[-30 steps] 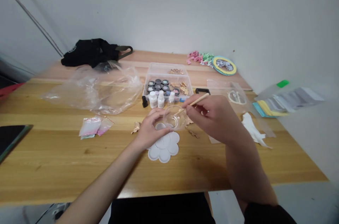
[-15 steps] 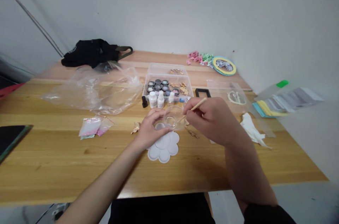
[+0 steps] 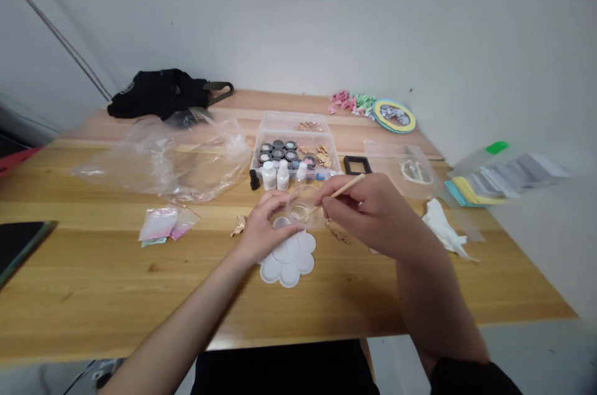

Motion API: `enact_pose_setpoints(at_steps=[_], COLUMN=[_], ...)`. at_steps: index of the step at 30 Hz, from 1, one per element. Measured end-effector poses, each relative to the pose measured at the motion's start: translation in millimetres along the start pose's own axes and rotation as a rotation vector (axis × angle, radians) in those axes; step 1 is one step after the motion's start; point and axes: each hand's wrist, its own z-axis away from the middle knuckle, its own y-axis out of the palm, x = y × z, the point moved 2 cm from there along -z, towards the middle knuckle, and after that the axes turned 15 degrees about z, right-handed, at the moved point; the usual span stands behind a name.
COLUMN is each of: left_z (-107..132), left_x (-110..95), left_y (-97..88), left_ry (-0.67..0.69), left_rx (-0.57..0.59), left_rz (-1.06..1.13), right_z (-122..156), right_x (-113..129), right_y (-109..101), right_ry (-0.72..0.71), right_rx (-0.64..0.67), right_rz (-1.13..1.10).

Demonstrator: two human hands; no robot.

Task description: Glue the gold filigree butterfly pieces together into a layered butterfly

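My left hand [image 3: 262,226] curls its fingers round a small clear plastic cup [image 3: 303,207] and holds it just above a white flower-shaped palette [image 3: 289,258] on the wooden table [image 3: 93,283]. My right hand [image 3: 368,211] pinches a thin wooden stick [image 3: 342,187], whose lower end dips into the cup. Behind the cup stand two small white bottles [image 3: 276,175] and a clear organiser box [image 3: 295,143] with dark round pots and gold pieces.
A crumpled clear plastic bag [image 3: 168,155] lies at the left, with small pink sachets [image 3: 165,223] in front of it. A black bag [image 3: 163,91] sits at the back. Paper scraps [image 3: 443,227], coloured sheets [image 3: 476,190] and a round yellow-rimmed plate [image 3: 395,115] lie at the right.
My right hand has shifted slightly left with the stick, whose tip has moved about inside the cup. My left hand and the cup have stayed nearly still.
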Motion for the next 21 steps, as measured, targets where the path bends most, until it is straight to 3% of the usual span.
enact_pose_setpoints(at_steps=[6,21], left_z=[0.6,0.2], left_x=[0.5,0.5], left_y=[0.1,0.6], left_ry=[-0.003,-0.029], left_rx=[0.001,-0.028], left_rz=[0.0,0.029], right_z=[0.1,3.2], right_x=[-2.7,-3.6], right_y=[-0.7,-3.2], right_ry=[0.034,0.055], right_rx=[-0.121,-0.091], right_rz=[0.029,0.011])
